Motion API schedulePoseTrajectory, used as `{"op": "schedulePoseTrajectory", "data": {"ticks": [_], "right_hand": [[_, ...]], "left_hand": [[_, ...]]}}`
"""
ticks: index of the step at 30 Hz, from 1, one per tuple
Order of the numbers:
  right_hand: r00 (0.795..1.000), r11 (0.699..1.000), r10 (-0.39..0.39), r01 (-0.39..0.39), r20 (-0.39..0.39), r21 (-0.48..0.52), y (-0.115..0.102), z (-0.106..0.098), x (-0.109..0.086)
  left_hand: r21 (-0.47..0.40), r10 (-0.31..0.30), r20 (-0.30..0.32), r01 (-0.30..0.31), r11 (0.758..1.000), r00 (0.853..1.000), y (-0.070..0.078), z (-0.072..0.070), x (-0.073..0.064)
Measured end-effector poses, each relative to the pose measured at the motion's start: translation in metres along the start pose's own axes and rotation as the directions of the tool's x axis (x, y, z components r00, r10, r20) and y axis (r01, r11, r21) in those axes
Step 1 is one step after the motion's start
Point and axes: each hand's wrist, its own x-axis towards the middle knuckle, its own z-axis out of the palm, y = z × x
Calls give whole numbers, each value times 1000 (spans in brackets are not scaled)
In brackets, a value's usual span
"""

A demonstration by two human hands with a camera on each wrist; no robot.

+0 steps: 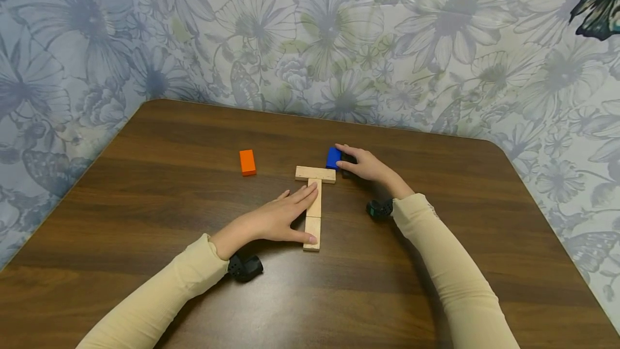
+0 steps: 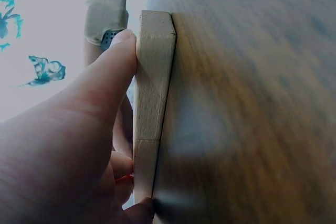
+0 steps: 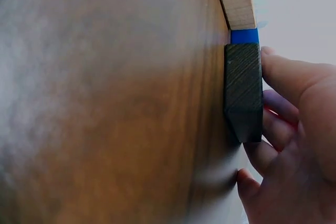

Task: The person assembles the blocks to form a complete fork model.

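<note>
Three plain wooden blocks lie on the table in a T: a crosswise block (image 1: 310, 174) at the far end, and an upper stem block (image 1: 315, 207) and a lower stem block (image 1: 312, 226) end to end below it. My left hand (image 1: 281, 218) rests on the stem, its fingertips at the upper block and its thumb on the lower one. Beyond the crosswise block's right end lies a blue block (image 1: 331, 158), with a black block (image 3: 243, 77) beside it. My right hand (image 1: 370, 167) lies over the black block, thumb and fingers extended, their tips touching the blue block's right side.
An orange block (image 1: 247, 162) lies apart on the left. The brown wooden table (image 1: 169, 176) has its far edge against a floral wall (image 1: 290, 42). Each wrist carries a black strapped camera (image 1: 244, 268).
</note>
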Motion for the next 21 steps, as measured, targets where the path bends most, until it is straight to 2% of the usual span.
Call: {"op": "schedulePoseTrajectory", "data": {"ticks": [6,12,21], "right_hand": [[999,998,49,-49,6,-41,-5,1,1],[1000,998,15,-14,7,-55,-4,0,1],[998,999,18,-16,53,-36,2,-3,1]], "left_hand": [[4,3,-4,-3,1000,1000,0,0,0],[4,3,-11,-3,1000,1000,1,0,3],[5,-4,-15,4,1000,1000,0,-1,7]]}}
